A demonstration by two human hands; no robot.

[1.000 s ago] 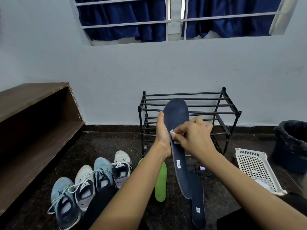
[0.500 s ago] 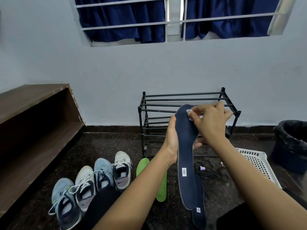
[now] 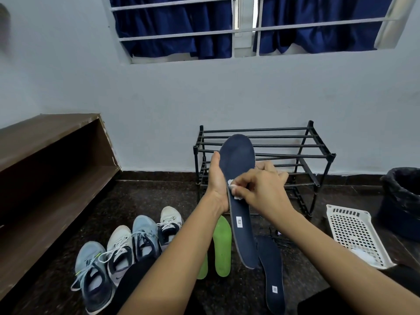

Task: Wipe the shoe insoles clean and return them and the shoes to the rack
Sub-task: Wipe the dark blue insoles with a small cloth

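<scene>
The left hand [image 3: 218, 185] grips a navy insole [image 3: 238, 160] by its left edge, thumb lying up along that edge and fingers hidden behind it. The right hand [image 3: 261, 187] pinches a small white wipe [image 3: 234, 189] and presses it against the insole's face about midway down.

The insole is held nearly upright in front of the rack [image 3: 318, 153], rounded toe end up and crossing the rack's top bars in the view. It is long and dark blue, with a thin grey edge and a small white label on its lower half.

On the floor [image 3: 159, 196] in front of the rack lie a second navy insole [image 3: 271, 269] with a matching label and two green insoles [image 3: 222, 246]. Four shoes [image 3: 145, 235] stand in a row to the rack's front left. A white perforated basket [image 3: 354, 235] lies right of the rack, with a dark bin [image 3: 404, 201] beyond it.
</scene>
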